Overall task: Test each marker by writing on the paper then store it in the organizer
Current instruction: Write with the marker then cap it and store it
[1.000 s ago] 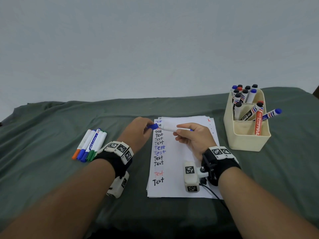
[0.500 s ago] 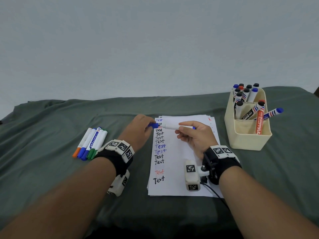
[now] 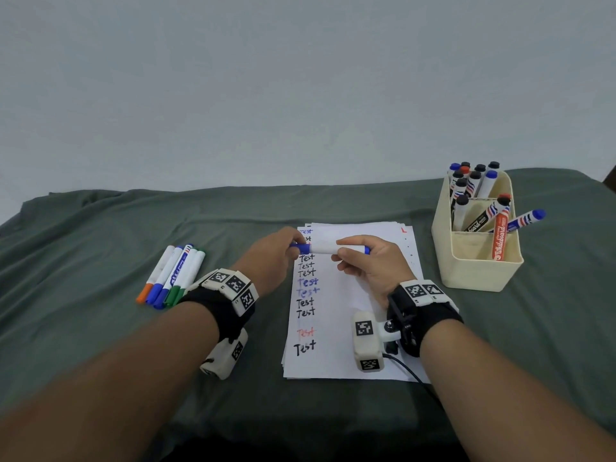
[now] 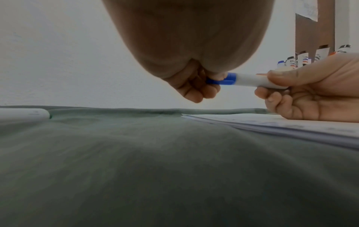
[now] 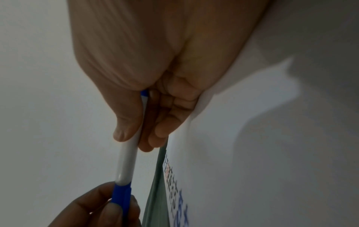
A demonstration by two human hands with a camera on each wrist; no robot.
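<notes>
You held a marker (image 3: 328,249) over the paper (image 3: 346,295) mid-frame: right hand (image 3: 371,263) gripped its body, left hand (image 3: 271,258) pinched the cap (image 3: 301,249). About 11 markers sat in the organizer (image 3: 480,271), right. 5 markers (image 3: 173,275) waited at left.

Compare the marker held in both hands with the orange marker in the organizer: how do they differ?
The held marker has a white barrel and blue cap; the orange marker has an orange barrel. The held marker lies level above the paper, left hand gripping its cap, right hand its barrel; the orange marker stands unheld in the organizer. Both are capped.
</notes>
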